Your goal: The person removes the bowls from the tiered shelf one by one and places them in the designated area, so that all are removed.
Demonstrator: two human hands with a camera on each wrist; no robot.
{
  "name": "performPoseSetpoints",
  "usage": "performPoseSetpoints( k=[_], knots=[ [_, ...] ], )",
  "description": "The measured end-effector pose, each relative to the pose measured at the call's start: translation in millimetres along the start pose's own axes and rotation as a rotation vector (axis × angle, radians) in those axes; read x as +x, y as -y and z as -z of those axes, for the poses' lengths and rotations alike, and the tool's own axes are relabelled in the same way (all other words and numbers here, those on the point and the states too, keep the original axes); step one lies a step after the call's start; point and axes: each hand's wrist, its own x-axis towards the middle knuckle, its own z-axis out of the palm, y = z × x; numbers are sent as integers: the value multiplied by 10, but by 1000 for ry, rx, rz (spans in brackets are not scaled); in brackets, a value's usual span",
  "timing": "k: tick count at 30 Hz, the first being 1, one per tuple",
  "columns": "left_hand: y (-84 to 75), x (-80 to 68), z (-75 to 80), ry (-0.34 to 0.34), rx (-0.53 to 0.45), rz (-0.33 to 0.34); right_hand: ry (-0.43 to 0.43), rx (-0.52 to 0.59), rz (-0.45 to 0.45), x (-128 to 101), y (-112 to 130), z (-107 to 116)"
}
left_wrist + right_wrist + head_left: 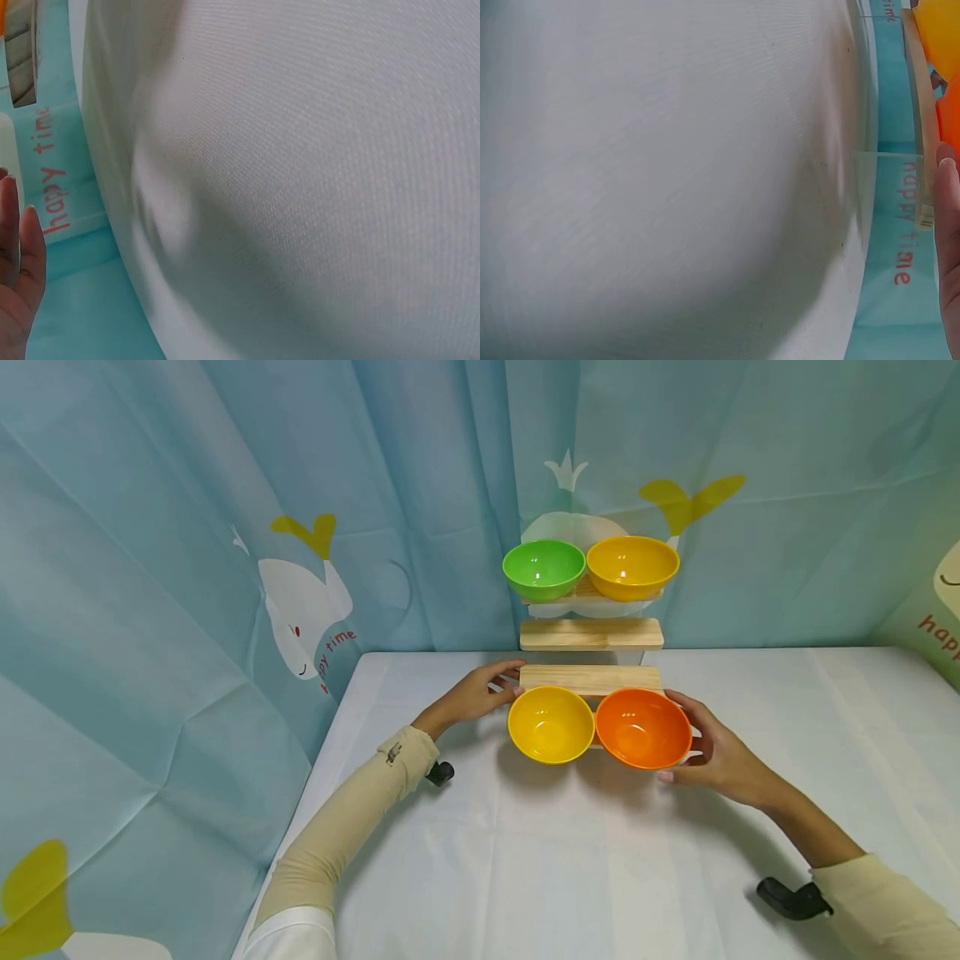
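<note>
Blue whale-print curtain [442, 568] backs a glossy orange bowl [643, 729]; the right hand [726, 762] curls round its side, the left hand [474, 693] loosely spread at the wooden rack [590, 677].

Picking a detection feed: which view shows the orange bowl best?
Head: the orange bowl sits fully in frame. Right wrist catches only a cropped part; left wrist, just an orange sliver, too little to identify.
</note>
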Motion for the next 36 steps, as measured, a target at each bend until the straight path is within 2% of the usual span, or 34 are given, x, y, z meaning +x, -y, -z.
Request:
performPoseSetpoints(
  k=[28,36],
  knots=[
    [-12,-11,-9,-10,-16,12,10,47,39,29,-20,-3],
    [12,0,-12,-8,-22,15,-8,3,20,18,-7,-7]
  ],
)
